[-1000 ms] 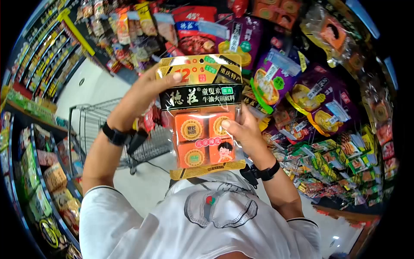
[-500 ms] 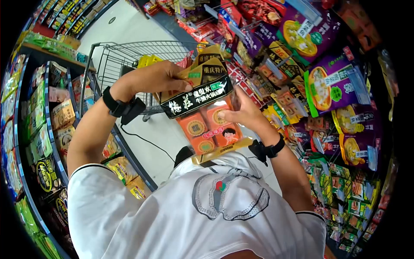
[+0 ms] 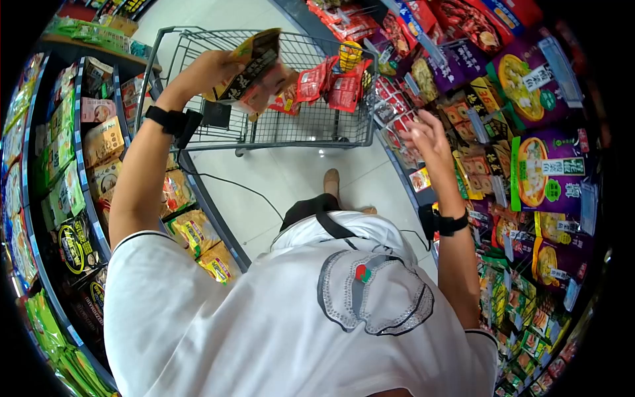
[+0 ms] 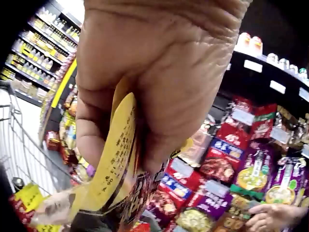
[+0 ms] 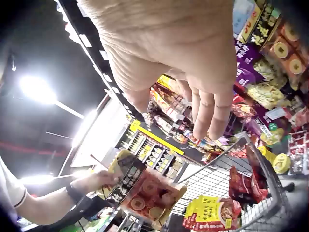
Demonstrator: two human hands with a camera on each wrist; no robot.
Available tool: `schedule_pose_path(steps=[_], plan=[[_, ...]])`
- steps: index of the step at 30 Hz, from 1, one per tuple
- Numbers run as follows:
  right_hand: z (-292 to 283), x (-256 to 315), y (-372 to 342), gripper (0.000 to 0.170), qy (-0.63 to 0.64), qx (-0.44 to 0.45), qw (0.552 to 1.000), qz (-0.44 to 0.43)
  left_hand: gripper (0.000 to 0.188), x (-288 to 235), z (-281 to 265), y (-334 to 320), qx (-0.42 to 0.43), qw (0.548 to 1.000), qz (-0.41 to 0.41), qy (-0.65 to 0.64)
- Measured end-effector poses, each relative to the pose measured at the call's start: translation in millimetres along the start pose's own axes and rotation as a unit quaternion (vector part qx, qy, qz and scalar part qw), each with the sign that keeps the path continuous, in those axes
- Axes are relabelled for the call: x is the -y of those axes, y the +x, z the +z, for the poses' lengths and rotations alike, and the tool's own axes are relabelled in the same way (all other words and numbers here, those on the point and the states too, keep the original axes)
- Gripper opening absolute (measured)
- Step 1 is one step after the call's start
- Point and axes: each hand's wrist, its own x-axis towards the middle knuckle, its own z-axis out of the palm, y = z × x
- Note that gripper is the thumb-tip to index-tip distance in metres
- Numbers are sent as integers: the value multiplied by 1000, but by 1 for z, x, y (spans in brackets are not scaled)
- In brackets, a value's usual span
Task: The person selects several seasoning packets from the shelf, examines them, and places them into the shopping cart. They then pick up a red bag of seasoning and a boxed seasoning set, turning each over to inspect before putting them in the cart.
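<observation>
My left hand (image 3: 208,74) grips a hotpot soup base bag (image 3: 261,79) by its gold and black top end, over the shopping cart (image 3: 297,143). The bag hangs tilted, and in the right wrist view its clear front shows orange square blocks. Close up in the left wrist view, thumb and fingers pinch the folded top edge (image 4: 116,145). Off to the right, my right hand (image 3: 428,139) is raised beside the hanging packets, holding nothing, its fingers loosely bent. Red pouches (image 3: 345,89) lie in the cart, along with yellow-and-red packets (image 5: 212,212).
Purple soup packets (image 3: 552,169) and more hotpot base bags (image 3: 476,109) hang on the right-hand rack. Shelves of packaged food (image 3: 99,145) line the left. Pale tiled floor (image 3: 278,182) lies between them, and a thin cable (image 3: 228,182) runs from the left wrist.
My right hand has let go of the bag and moved right. The left hand has carried the bag up and left over the cart. The view has shifted, showing more of the cart.
</observation>
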Motion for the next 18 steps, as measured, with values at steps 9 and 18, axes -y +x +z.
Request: schedule_pose_path(steps=[9,18], plan=[[-10,-41,-19,52,-74,-76,990,93,33,219,84,27,37,990,-131,-21],[16,-49,-9,46,-75,-53,985,146,36,271,122,51,113,956,-269,-9]])
